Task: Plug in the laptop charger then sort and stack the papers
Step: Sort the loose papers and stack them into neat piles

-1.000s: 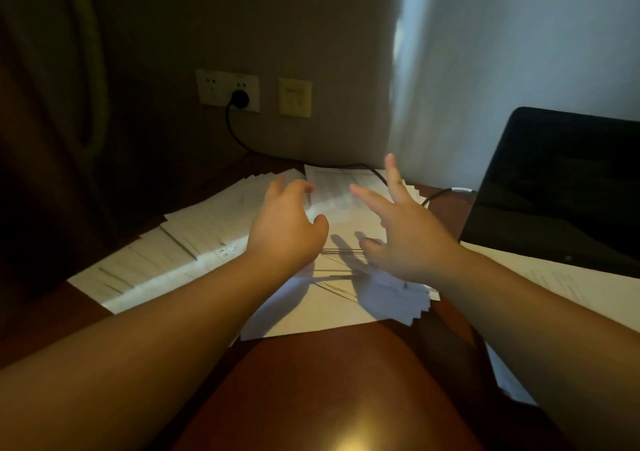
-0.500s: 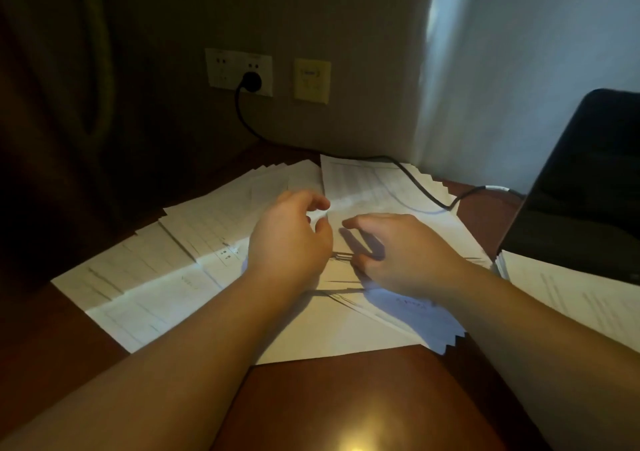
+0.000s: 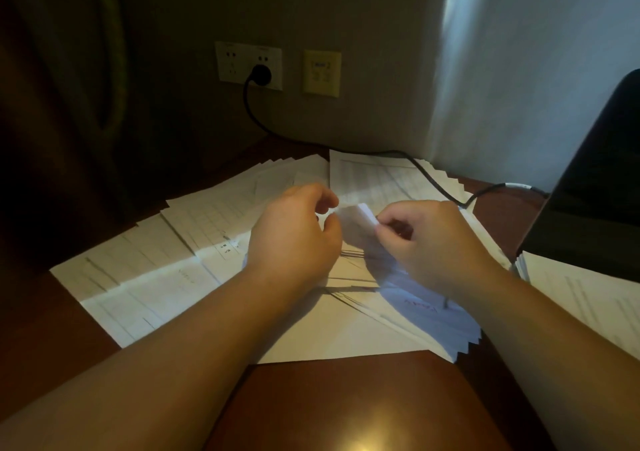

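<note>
Your right hand [image 3: 429, 242] pinches the lifted corner of one sheet [image 3: 356, 223] at the centre of the fanned papers [image 3: 145, 270]. Your left hand [image 3: 294, 235], just at nine o'clock of that corner, has curled fingers close to it; whether they grip it you cannot tell. The charger plug [image 3: 260, 75] sits in the wall socket [image 3: 247, 66] at twelve o'clock, its cable [image 3: 433, 182] crossing the papers toward the laptop [image 3: 588, 187] at three o'clock.

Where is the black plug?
In the head view, the black plug sits in the white wall socket, upper left of centre, just left of the yellow wall plate.
</note>
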### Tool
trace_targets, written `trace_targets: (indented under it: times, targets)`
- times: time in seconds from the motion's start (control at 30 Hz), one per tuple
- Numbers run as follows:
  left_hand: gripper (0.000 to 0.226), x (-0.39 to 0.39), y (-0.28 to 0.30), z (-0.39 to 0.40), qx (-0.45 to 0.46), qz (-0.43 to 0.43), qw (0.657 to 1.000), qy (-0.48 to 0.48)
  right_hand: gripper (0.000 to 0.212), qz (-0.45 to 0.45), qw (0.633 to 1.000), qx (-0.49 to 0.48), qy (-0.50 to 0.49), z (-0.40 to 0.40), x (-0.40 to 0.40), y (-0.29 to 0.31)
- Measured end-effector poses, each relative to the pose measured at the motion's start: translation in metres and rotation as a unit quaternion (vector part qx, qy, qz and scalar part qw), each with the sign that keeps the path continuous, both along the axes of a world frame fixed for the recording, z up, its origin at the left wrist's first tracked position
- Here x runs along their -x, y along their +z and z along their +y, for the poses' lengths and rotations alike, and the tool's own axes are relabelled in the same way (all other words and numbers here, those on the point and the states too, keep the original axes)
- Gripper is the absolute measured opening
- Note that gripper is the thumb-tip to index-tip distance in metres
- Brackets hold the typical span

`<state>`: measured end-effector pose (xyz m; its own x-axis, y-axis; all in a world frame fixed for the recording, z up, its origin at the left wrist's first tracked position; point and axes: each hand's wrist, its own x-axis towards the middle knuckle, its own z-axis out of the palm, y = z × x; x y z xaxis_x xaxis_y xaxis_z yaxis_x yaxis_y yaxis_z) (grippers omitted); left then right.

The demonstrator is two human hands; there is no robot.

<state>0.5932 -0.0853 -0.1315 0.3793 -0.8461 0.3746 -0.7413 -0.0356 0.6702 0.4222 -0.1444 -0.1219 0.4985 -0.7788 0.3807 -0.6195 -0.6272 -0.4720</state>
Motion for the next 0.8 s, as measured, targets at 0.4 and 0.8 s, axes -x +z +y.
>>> trace_targets:
  times: [0.4,0.8]
  targets:
    - [0.037,0.006,-0.001,0.002,-0.113,-0.150,0.977,-0.105,0.033,-0.213,0.968,0.118,-0.063,0.008,0.005,0.009]
    - [0.024,0.000,-0.007,-0.008,-0.094,-0.199,0.970,-0.107,0.035,-0.095,0.993,0.064,-0.034,0.006,0.003,0.007]
